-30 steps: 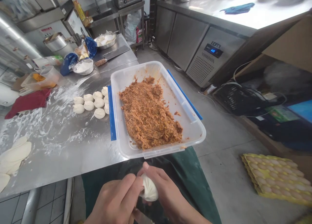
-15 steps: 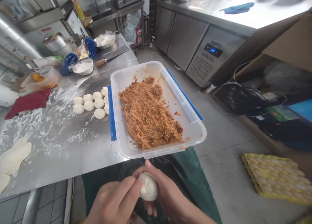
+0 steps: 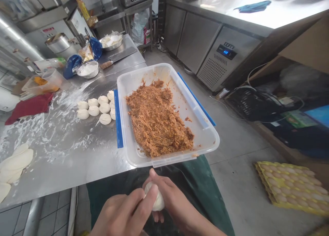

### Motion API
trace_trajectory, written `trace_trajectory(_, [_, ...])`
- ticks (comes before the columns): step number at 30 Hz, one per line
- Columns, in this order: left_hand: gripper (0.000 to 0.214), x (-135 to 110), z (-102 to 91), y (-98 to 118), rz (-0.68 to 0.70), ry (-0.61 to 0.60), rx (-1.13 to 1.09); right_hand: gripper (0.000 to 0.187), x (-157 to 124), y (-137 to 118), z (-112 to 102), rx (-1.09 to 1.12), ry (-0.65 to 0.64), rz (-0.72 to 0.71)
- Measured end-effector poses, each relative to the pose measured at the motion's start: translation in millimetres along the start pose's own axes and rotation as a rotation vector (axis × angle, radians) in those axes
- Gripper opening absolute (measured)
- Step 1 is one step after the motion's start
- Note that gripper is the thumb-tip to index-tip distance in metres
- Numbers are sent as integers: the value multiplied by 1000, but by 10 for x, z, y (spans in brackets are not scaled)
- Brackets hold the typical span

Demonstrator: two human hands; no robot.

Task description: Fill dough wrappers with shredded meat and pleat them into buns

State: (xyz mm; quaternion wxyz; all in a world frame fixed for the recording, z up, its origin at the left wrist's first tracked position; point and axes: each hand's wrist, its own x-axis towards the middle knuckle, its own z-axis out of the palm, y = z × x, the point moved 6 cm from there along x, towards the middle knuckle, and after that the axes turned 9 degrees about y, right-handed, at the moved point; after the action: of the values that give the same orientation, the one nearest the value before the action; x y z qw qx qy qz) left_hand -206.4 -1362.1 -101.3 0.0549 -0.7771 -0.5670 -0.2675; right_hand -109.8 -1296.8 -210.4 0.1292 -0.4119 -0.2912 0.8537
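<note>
A white filled dough bun sits between both my hands, low in the view, in front of my green apron. My right hand cups it from beneath and behind, fingers curled around it. My left hand pinches its top with thumb and forefinger. Just above them a clear plastic tub holds a mound of brown shredded filling and overhangs the steel table's corner. Several finished buns lie in a cluster left of the tub.
The floured steel table carries flat dough rounds at its left edge, a red cloth, a flour bowl and a cleaver. A yellow egg tray lies on the floor at right, by steel counters.
My left thumb and forefinger have moved further over the top of the bun, covering more of it; the bun has turned a little in my right hand. The view has shifted slightly.
</note>
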Motion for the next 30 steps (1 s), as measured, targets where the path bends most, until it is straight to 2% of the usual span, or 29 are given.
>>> trace_trajectory(2, [39,29,-35,17,23,1,-12,71,-3,8,26,14,-42,26])
trace_trajectory(4, [32,59,-70,-7,-17,-4,-6,63,-6,12,46,36,-84,39])
trace_trajectory(6, [29,76,-79,-25,-38,-29,12,57,5,13,25,24,-53,25])
trace_trajectory(9, [37,81,-65,-16,-1,-42,-15,66,26,22,-9,-4,14,17])
trace_trajectory(11, [39,78,-71,-11,9,-33,-45,71,26,28,15,-3,-11,40])
trace_trajectory(14, [28,77,-96,-39,-68,-53,-27,66,24,10,61,-20,-54,42])
trace_trajectory(17, [30,59,-91,-45,-117,-95,-42,66,55,7,62,-16,-10,18])
trace_trajectory(20, [37,-17,-26,-71,-150,-116,-138,68,87,47,66,-6,8,19])
trace_trajectory(23, [32,-137,46,-163,-270,-99,-259,66,96,80,74,-5,-5,22])
trace_trajectory(25, [31,-205,95,-183,-304,-119,-311,65,92,91,82,9,-3,29])
trace_trajectory(28, [31,-265,159,-157,-328,-154,-329,65,86,99,119,19,6,39])
trace_trajectory(30, [28,-289,170,-166,-401,-128,-322,66,89,114,154,12,7,45])
